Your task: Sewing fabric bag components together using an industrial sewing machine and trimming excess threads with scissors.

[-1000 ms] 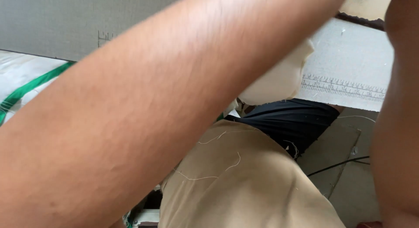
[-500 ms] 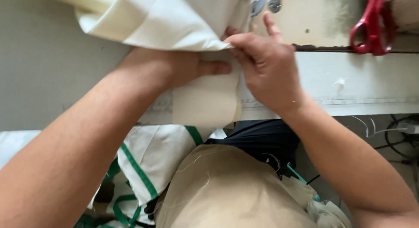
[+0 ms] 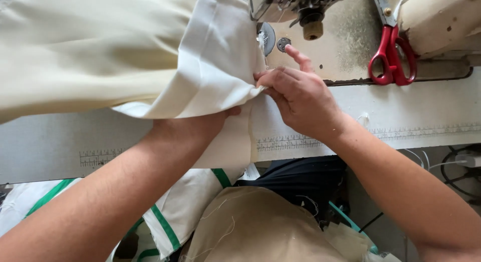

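Here the right hand (image 3: 300, 99) pinches the folded edge of the cream fabric (image 3: 150, 51) in a closed grip by the sewing machine's needle plate (image 3: 267, 37) on the table (image 3: 431, 116), squaring the fold, while the left hand (image 3: 220, 116), tucked beneath, supports it, grip hidden.

Pale work table (image 3: 411, 116), worn and speckled, spanning the view from side to side, with printed ruler strips (image 3: 426, 132) running along its near edge. Cream machine body (image 3: 441, 21) rising at the far right; red-handled scissors (image 3: 391, 54) lying on the dusty bed beside it. Below the table edge, grey floor (image 3: 441, 212) with loose cables (image 3: 458, 167) and stray threads. White sacks striped green (image 3: 165, 227) heaped underneath at left. Soft, even daylight, no hard shadows.
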